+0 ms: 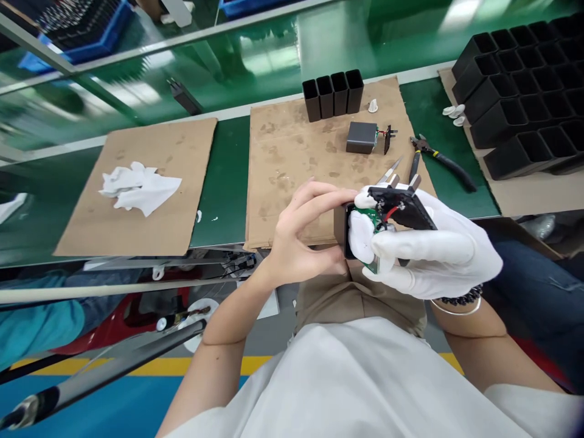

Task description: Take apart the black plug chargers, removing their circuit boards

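Observation:
Bare and curved, my left hand (303, 237) grips a black plastic case (340, 230) between thumb and fingers. White-gloved, my right hand (438, 249) is closed on a green circuit board (370, 214) at the mouth of the case. White putty-like material (361, 236) covers part of the board. Short red and black wires join it to a black plug cover (404, 207) with metal prongs, which lies against the gloved fingers. How far the board sits inside the case is hard to tell. Pointed tweezers (390, 170) show just beyond my right hand, partly hidden by it.
Cardboard (292, 158) on the green bench bears a row of several black cases (333, 96) and a grey unit (362, 137) wired to a plug cover. Cutting pliers (442, 161) lie right of it. Many cases (515, 109) stand far right; white scraps (139, 185) lie left.

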The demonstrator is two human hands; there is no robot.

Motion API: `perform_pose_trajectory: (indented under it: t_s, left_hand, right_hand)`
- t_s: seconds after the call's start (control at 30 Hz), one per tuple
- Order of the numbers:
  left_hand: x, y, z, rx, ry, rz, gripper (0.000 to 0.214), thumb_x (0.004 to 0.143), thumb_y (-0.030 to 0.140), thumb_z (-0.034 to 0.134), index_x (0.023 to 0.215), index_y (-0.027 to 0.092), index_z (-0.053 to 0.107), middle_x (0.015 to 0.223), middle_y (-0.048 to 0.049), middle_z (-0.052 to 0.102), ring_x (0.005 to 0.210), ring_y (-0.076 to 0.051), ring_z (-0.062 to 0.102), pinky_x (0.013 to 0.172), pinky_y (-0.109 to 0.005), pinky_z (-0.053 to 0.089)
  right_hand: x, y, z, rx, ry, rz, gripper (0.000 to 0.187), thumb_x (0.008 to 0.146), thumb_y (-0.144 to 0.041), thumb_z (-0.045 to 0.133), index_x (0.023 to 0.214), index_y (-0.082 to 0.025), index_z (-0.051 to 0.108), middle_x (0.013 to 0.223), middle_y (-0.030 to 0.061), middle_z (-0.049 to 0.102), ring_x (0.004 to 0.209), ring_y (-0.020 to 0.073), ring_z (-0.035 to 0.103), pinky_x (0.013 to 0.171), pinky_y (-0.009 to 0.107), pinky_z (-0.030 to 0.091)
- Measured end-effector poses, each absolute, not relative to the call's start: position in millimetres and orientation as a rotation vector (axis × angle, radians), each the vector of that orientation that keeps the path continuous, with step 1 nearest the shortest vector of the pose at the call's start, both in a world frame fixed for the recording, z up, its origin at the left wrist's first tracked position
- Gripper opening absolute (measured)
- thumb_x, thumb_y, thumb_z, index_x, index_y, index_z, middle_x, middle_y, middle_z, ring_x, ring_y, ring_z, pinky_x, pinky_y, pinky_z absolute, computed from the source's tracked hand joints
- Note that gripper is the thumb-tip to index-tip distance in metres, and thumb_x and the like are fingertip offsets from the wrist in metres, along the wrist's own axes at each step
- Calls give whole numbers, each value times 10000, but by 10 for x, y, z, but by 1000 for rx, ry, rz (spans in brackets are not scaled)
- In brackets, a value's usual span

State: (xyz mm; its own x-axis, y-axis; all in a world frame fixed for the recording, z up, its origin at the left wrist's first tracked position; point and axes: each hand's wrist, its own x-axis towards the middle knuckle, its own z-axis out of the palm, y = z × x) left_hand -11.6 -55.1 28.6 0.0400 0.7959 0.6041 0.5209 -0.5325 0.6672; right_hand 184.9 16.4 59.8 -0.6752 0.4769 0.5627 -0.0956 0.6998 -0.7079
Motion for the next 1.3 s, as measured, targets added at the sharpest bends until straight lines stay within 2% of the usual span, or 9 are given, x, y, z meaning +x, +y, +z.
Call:
perform_pose_trajectory:
  t_s: [0.2, 0.47, 0.73, 0.87, 1.0, 1.1, 1.17, 1.23, 1.3]
  left_hand:
    - [-150, -526, 170, 1967, 1285, 1496, 548, 789, 484, 796, 1285, 298, 657, 1169, -75, 662, 1121, -285, 627, 999, -473, 530]
    - [-164, -529, 54, 1860, 1256, 1457, 533, 731, 280, 834, 1243, 245, 688, 1100, -70, 679, 1027, -240, 643, 935, -396, 534]
    - [-186, -554, 123, 1857, 1353, 1383, 527, 703, 189, 808, 1218, 230, 704, 1045, -64, 672, 977, -231, 633, 884, -370, 523]
    - [-164, -554, 172, 1885, 1364, 1449, 512, 714, 183, 786, 1217, 224, 701, 1010, -52, 662, 938, -217, 625, 859, -357, 522]
    - [-159, -538, 159, 1850, 1384, 1461, 494, 718, 180, 793, 1203, 218, 706, 1015, -55, 675, 935, -214, 631, 873, -366, 528]
    - [-185, -503, 77, 1765, 1407, 1460, 519, 707, 255, 859, 1202, 217, 708, 1068, -70, 709, 986, -232, 654, 915, -387, 545]
    - [-214, -479, 6, 1665, 1392, 1460, 604, 659, 324, 926, 1209, 205, 709, 1102, -86, 727, 1028, -247, 673, 931, -391, 560]
    - [-245, -467, -55, 1543, 1323, 1433, 685, 607, 369, 963, 1220, 193, 712, 1141, -103, 735, 1068, -265, 689, 939, -389, 573]
    - [-271, -466, -92, 1429, 1210, 1373, 724, 589, 371, 972, 1239, 188, 710, 1204, -118, 730, 1105, -282, 701, 959, -390, 580]
  right_hand:
    - [1802, 210, 512, -166, -2149, 654, 145, 816, -232, 743, 903, -338, 696, 919, 9, 749, 945, 212, 721, 955, 458, 589]
    - [1751, 287, 412, -101, -2127, 593, 289, 757, -118, 755, 928, -338, 678, 785, -24, 710, 775, 179, 687, 816, 400, 628]
    - [1728, 272, 278, -200, -2064, 723, 177, 753, -171, 769, 825, -327, 728, 794, 0, 731, 847, 225, 741, 882, 467, 633]
    - [1743, 279, 254, -124, -2046, 675, 148, 826, -183, 739, 937, -277, 715, 820, 39, 722, 952, 245, 745, 901, 459, 635]
    - [1758, 288, 227, -188, -2152, 653, 193, 863, -228, 753, 1052, -251, 716, 1225, 113, 728, 1261, 310, 661, 1026, 517, 586]
    - [1785, 304, 249, -323, -2234, 788, 360, 807, -466, 824, 1105, -284, 741, 1642, 59, 413, 1515, 405, 383, 1130, 596, 497]
    - [1819, 327, 282, -431, -2194, 948, 442, 808, -590, 783, 1174, -346, 742, 1722, -36, 234, 1560, 405, 280, 1186, 602, 440]
    - [1852, 357, 321, -568, -2055, 1076, 453, 852, -575, 748, 1266, -397, 706, 1720, -65, 229, 1554, 370, 314, 1209, 568, 434]
    - [1862, 384, 362, -701, -1908, 1267, 451, 878, -464, 763, 1315, -395, 680, 1640, -21, 424, 1469, 329, 479, 1163, 526, 504]
